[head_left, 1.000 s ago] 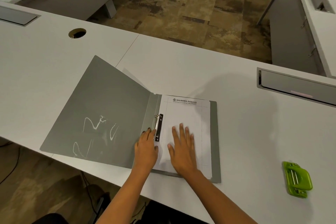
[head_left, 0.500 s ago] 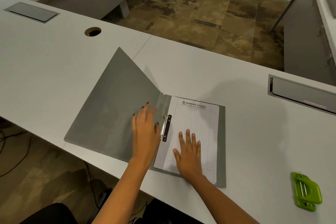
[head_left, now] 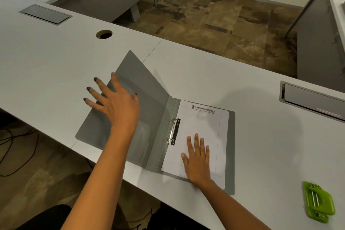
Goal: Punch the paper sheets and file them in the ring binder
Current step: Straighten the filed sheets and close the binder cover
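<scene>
A grey binder lies open on the white desk, near the desk's front edge. Its long axis runs from that edge away toward the far side, tilted a little to the right at the top. The spine with the ring clip follows the same line, two metal rings showing, one at each end of the clip.

Right of the clip, the sheets lie flat on the back cover, filed on the rings, long side parallel to the spine. The printed letterhead is at the far end and reads upright from the person's side. A strip of grey back cover shows beyond the sheets' right edge.

Left of the clip, the front cover is lifted off the desk at an angle, its far corner pointing away and up. The left hand is on this cover, fingers spread wide and open; some fingertips reach past the cover's left edge, and whether they curl round it cannot be told.

The right hand rests flat on the lower part of the sheets, right of the clip, fingers straight and slightly apart, gripping nothing.

A green punch sits on the desk well to the right of the binder, near the front edge, apart from both hands.
</scene>
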Tool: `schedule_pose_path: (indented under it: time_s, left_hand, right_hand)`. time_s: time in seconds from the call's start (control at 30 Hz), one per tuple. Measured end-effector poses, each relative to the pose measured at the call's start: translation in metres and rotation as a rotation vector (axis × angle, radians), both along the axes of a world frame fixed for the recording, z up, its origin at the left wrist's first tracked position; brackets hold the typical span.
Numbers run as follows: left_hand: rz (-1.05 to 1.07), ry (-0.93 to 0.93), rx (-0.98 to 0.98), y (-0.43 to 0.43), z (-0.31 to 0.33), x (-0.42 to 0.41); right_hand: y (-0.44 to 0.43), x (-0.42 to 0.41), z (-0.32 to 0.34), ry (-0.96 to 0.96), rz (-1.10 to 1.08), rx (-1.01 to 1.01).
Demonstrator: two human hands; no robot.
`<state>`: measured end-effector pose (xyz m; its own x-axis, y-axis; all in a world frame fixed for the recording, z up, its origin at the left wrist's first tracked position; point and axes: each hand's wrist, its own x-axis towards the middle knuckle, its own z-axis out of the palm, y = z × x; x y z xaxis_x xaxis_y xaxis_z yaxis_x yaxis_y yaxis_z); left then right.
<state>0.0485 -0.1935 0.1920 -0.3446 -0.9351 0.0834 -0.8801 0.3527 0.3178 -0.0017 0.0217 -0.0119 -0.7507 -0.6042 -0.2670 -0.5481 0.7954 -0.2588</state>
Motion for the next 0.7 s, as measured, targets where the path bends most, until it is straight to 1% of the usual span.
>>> schedule_pose_path:
  time_s: [0.1, 0.23, 0.33, 0.47, 0.53, 0.63, 0.7]
  left_hand:
    - [0.053, -0.053, 0.058, -0.006, 0.0, 0.002]
    - [0.053, -0.017, 0.06, -0.002, 0.008, 0.002]
    - [0.0, 0.033, 0.046, 0.009, 0.023, 0.003]
    - [-0.106, 0.124, 0.099, 0.029, 0.047, 0.006]
    - [-0.199, 0.19, 0.186, 0.035, 0.056, 0.007]
    - [-0.355, 0.314, 0.42, 0.041, 0.064, 0.005]
    - [-0.458, 0.388, 0.577, 0.046, 0.063, 0.002]
  right_hand:
    - [0.0, 0.0, -0.001, -0.009, -0.002, -0.015]
    - [0.001, 0.0, -0.003, -0.006, -0.003, -0.027]
    - [0.001, 0.0, -0.004, 0.001, 0.002, -0.016]
    - [0.002, -0.001, -0.004, -0.002, -0.002, -0.031]
    - [0.002, -0.001, -0.004, -0.009, -0.007, -0.04]
    - [0.002, -0.003, -0.003, -0.023, -0.014, -0.018]
    - [0.003, -0.005, -0.002, -0.062, -0.02, -0.071]
